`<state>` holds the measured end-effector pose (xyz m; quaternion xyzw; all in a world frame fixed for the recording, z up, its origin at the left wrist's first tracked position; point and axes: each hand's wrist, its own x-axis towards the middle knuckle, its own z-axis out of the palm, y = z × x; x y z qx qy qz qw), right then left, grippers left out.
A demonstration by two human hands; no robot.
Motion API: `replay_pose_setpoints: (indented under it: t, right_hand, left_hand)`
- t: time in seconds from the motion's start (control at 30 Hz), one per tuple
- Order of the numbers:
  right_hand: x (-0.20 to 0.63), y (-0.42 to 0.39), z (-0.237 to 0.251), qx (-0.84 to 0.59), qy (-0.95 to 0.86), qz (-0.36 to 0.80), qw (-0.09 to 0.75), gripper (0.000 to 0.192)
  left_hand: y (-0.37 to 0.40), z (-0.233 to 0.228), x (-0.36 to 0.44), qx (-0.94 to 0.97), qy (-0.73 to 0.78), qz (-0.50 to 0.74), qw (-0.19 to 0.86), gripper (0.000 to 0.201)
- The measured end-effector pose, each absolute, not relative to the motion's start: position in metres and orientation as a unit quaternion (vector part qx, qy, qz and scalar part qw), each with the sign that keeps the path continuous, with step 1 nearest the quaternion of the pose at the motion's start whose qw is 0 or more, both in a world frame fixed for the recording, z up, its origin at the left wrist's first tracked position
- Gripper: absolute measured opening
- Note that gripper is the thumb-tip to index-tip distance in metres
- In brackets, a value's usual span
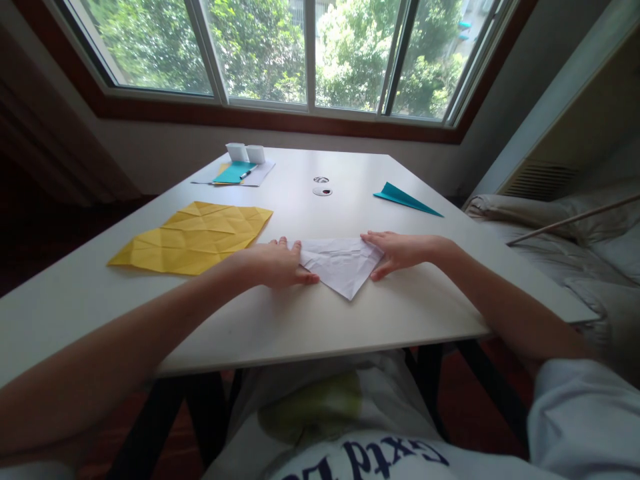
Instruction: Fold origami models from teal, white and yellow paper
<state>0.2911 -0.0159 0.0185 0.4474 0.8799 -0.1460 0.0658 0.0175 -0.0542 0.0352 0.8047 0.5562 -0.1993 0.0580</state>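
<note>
A creased white paper (341,267), folded into a triangle with its tip toward me, lies flat on the white table (280,320). My left hand (280,264) rests palm down on the paper's left corner, fingers pressing it to the table. My right hand (395,252) presses the paper's right corner in the same way, fingers stretched out. Neither hand lifts the paper.
A large creased yellow sheet (195,237) lies left of my left hand. A folded teal paper (405,197) lies at the far right. At the far left are two small white cups (246,153), a teal sheet (234,173) and a pen (249,173). Two small round objects (323,186) sit mid-table.
</note>
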Motion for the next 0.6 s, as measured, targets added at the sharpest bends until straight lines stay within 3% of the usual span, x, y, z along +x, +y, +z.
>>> replay_pose_setpoints:
  t: [0.43,0.6]
  right_hand:
    - [0.288,-0.017,0.035,0.347,0.927,-0.131,-0.053,0.045]
    - [0.281,-0.021,0.037,0.393,0.902,-0.115,-0.138,0.035]
  left_hand:
    - [-0.024,0.04,-0.015,0.842,0.502,-0.172,0.098,0.097]
    - [-0.013,0.041,-0.024,0.895,0.416,-0.108,0.122,0.068]
